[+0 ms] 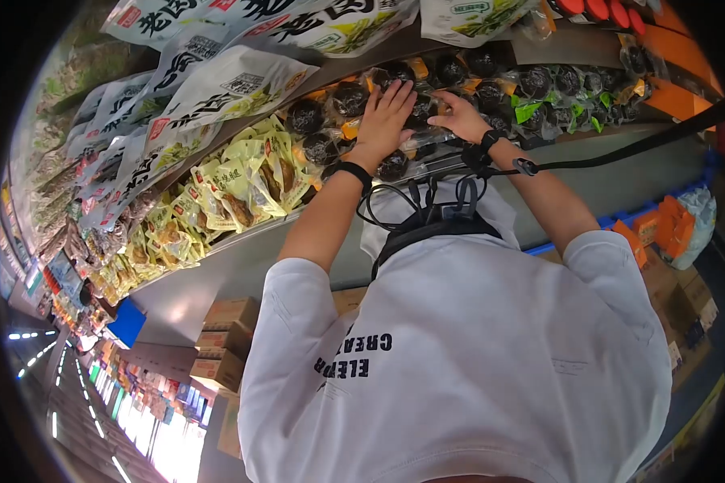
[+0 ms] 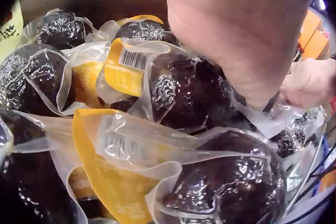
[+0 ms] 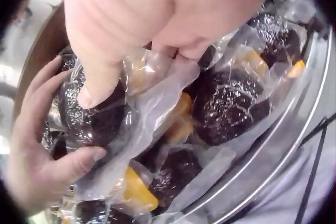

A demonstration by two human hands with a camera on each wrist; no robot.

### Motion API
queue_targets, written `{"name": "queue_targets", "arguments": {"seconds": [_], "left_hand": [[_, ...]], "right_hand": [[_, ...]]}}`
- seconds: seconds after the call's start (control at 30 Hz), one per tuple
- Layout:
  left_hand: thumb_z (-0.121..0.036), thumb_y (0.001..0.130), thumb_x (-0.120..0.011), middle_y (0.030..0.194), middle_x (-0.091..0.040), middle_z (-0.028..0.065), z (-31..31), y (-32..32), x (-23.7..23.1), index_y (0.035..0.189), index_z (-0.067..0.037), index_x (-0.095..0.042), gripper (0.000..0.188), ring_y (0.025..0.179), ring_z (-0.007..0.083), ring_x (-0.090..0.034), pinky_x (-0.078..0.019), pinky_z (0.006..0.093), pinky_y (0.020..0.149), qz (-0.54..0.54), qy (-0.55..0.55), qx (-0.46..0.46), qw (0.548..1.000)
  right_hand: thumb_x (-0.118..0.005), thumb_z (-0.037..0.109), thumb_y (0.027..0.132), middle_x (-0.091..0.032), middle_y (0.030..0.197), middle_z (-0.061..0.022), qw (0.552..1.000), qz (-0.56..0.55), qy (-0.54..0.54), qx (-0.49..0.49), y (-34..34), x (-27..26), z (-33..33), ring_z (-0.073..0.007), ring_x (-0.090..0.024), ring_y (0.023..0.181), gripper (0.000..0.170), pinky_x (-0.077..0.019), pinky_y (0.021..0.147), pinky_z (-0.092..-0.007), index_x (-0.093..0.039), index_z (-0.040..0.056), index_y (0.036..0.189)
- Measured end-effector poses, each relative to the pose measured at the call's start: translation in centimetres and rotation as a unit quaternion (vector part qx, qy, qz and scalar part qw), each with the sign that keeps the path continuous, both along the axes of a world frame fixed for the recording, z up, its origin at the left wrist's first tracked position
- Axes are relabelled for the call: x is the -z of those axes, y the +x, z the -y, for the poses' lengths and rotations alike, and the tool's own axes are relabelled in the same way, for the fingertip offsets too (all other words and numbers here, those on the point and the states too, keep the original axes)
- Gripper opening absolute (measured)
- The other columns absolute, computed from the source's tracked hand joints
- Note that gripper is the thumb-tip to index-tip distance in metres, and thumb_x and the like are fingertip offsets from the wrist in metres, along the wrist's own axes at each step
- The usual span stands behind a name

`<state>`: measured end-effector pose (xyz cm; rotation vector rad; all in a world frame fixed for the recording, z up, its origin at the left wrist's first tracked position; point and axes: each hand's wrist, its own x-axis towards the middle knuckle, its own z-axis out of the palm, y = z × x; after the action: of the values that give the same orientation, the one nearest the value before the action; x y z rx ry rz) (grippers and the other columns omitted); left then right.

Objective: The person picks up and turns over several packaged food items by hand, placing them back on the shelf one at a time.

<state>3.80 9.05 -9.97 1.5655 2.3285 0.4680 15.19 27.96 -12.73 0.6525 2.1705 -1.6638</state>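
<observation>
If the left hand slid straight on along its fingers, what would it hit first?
Probably the dark round wrapped pack just past the left hand's fingertips in the head view; the fingers may already touch it, as depth is unclear there.

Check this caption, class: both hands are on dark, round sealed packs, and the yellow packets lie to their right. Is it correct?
No: in the head view, the yellow packets lie to the left of the left hand and right hand. Both are indeed on dark, round sealed packs.
</observation>
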Motion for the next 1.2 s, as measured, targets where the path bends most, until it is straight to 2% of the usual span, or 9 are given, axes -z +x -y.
{"name": "queue_targets", "arguments": {"seconds": [0.13,0.3,0.37,0.47,0.67,0.77,0.83,1.0,1.2], "left_hand": [[-0.028,0.065,-0.076,0.144,-0.032,0.0073,0.7,-0.2,0.5,0.132,-0.012,-0.043,0.077,0.136,0.0261,-0.025,-0.0187,0.0478,0.111,-0.004,0.014,0.015,1.000],[-0.035,0.073,-0.070,0.141,-0.035,0.0078,0.5,0.7,0.0,0.132,-0.020,-0.044,0.066,0.136,0.0266,-0.024,-0.0128,0.0578,0.109,-0.017,0.018,0.038,0.999],[-0.037,0.074,-0.068,0.141,-0.035,0.0081,0.4,0.9,0.7,0.132,-0.021,-0.045,0.064,0.136,0.0266,-0.024,-0.0121,0.0596,0.108,-0.017,0.019,0.037,0.999],[-0.039,0.075,-0.067,0.141,-0.035,0.0090,0.1,1.0,1.1,0.130,-0.022,-0.046,0.061,0.136,0.0266,-0.024,-0.0121,0.0610,0.107,-0.025,0.024,0.032,0.999],[-0.039,0.076,-0.066,0.139,-0.037,0.0097,-0.8,1.9,0.0,0.121,-0.021,-0.051,0.051,0.136,0.0259,-0.024,-0.0130,0.0606,0.107,-0.046,0.001,0.006,0.999],[-0.037,0.076,-0.067,0.138,-0.038,0.0115,-1.4,2.4,-1.3,0.122,-0.019,-0.052,0.051,0.134,0.0287,-0.027,-0.0159,0.0565,0.108,-0.074,-0.008,0.005,0.997],[-0.034,0.078,-0.066,0.138,-0.039,0.0122,-1.7,2.9,-1.9,0.122,-0.018,-0.052,0.050,0.133,0.0299,-0.028,-0.0171,0.0540,0.108,-0.087,-0.043,0.018,0.995],[-0.028,0.077,-0.065,0.134,-0.042,0.0136,-3.2,4.2,-3.0,0.114,-0.012,-0.053,0.041,0.130,0.0313,-0.032,-0.0208,0.0527,0.108,-0.103,-0.048,0.012,0.993],[-0.019,0.075,-0.064,0.130,-0.044,0.0142,-5.2,7.2,-4.1,0.111,-0.010,-0.054,0.039,0.127,0.0329,-0.035,-0.0239,0.0523,0.105,-0.113,-0.051,-0.026,0.992]], "right_hand": [[-0.076,0.026,0.071,-0.060,0.114,-0.0161,0.999,-0.003,0.044,-0.012,-0.6,-0.2,0.4,-0.0246,-0.058,0.097,0.061,-0.0452,0.085,-0.0320,-0.054,0.0028,0.123],[-0.075,0.029,0.072,-0.060,0.113,-0.0175,0.996,-0.020,0.064,-0.056,-1.3,-1.0,-0.1,-0.0281,-0.059,0.101,0.061,-0.0446,0.086,-0.0334,-0.054,0.0033,0.123],[-0.074,0.032,0.073,-0.059,0.115,-0.0189,0.990,-0.074,0.083,-0.087,-1.0,0.0,-0.1,-0.0313,-0.057,0.105,0.060,-0.0445,0.088,-0.0355,-0.054,0.0040,0.123],[-0.072,0.034,0.074,-0.058,0.116,-0.0200,0.986,-0.047,0.104,-0.120,-1.3,0.2,-0.5,-0.0334,-0.055,0.109,0.061,-0.0441,0.090,-0.0377,-0.054,0.0052,0.124],[-0.068,0.034,0.078,-0.062,0.107,-0.0189,0.966,-0.032,0.174,-0.187,-1.6,-3.3,-1.9,-0.0324,-0.061,0.097,0.053,-0.0467,0.084,-0.0368,-0.056,0.0040,0.120],[-0.062,0.027,0.086,-0.067,0.095,-0.0093,0.997,-0.075,-0.005,0.005,0.5,-4.5,-5.8,-0.0160,-0.062,0.084,0.035,-0.0480,0.074,-0.0278,-0.062,-0.0002,0.109],[-0.059,0.027,0.089,-0.065,0.097,-0.0029,0.986,-0.015,-0.097,0.136,3.4,-4.8,-9.5,-0.0097,-0.060,0.083,0.034,-0.0475,0.074,-0.0242,-0.061,0.0036,0.114],[-0.058,0.023,0.091,-0.064,0.104,-0.0073,0.918,-0.048,-0.187,0.347,12.2,-6.1,-17.8,-0.0151,-0.063,0.089,0.034,-0.0502,0.073,-0.0269,-0.055,0.0042,0.120],[-0.060,0.022,0.090,-0.063,0.105,-0.0098,0.852,-0.133,-0.146,0.485,22.5,-2.5,-28.6,-0.0153,-0.065,0.085,0.038,-0.0521,0.071,-0.0267,-0.052,0.0038,0.122]]}}
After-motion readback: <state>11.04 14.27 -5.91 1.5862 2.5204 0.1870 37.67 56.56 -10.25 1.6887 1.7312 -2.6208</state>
